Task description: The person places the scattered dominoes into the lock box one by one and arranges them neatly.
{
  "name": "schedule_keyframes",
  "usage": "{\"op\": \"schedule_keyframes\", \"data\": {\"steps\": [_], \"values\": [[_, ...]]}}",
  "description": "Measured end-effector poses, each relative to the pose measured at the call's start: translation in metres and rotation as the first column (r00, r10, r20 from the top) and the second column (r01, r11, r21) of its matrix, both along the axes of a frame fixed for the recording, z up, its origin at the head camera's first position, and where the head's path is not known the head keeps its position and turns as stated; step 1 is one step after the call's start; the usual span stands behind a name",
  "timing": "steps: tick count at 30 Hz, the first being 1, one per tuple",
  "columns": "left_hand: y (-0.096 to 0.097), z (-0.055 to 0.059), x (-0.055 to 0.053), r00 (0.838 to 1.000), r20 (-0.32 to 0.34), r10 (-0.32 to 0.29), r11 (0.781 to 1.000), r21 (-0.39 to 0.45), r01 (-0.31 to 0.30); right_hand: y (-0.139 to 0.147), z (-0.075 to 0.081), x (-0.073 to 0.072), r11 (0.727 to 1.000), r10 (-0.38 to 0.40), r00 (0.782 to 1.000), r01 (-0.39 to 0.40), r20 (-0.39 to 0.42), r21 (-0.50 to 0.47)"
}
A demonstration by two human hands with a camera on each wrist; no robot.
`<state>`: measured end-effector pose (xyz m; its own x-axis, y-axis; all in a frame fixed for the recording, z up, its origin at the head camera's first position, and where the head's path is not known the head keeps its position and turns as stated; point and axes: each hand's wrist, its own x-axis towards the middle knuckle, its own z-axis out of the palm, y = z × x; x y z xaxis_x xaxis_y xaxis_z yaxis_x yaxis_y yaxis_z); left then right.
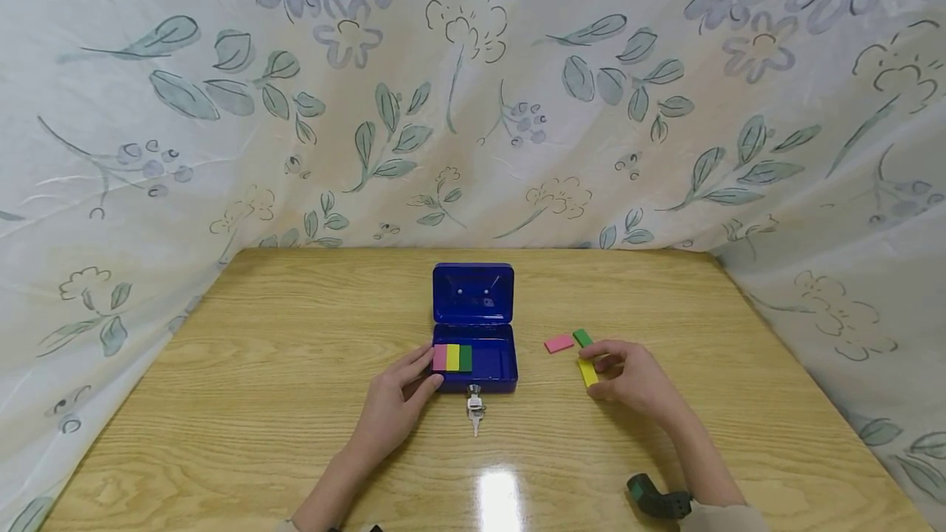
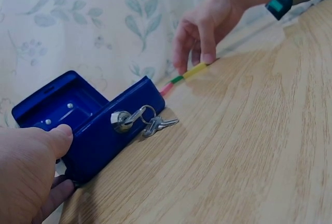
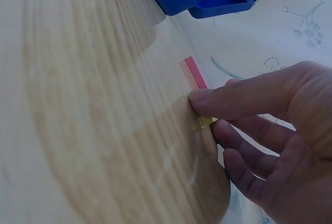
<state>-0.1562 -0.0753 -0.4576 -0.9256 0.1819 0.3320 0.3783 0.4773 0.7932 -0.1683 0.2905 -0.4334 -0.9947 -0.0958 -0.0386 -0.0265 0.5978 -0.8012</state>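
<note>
A small blue metal cash box (image 1: pixel 493 385) stands on the table with its lid raised. Inside, at its left, pink (image 1: pixel 439 358), yellow (image 1: pixel 453 358) and green (image 1: pixel 466 359) blocks lie side by side. My left hand (image 1: pixel 399 401) grips the box's left side, its thumb (image 2: pixel 63 137) at the front corner. To the right of the box, my right hand (image 1: pixel 631 376) pinches a yellow block (image 1: pixel 587 373) at its ends, low at the tabletop. Just beyond it lie a green block (image 1: pixel 582 337) and a pink block (image 1: pixel 558 344).
Keys (image 1: pixel 475 413) hang from the lock on the box's front; one key sits in the lock. A dark curved device (image 1: pixel 654 499) is worn at my right wrist. Floral cloth (image 1: pixel 473 105) hangs behind the wooden table (image 1: pixel 296 335) and along its sides.
</note>
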Motion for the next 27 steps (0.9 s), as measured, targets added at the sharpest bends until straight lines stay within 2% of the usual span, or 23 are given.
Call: {"op": "schedule_keyframes", "data": {"steps": [9,27], "values": [[-0.0005,0.0013,0.0003,1.0,0.006,-0.002,1.0,0.001,0.002,-0.0009,-0.0007,-0.0021,1.0,0.006,1.0,-0.006,0.021,-0.021],[-0.0004,-0.001,0.0003,1.0,0.005,0.002,1.0,-0.01,-0.002,0.0018,-0.0038,-0.0021,0.999,0.044,0.999,-0.043,-0.031,0.016]]}}
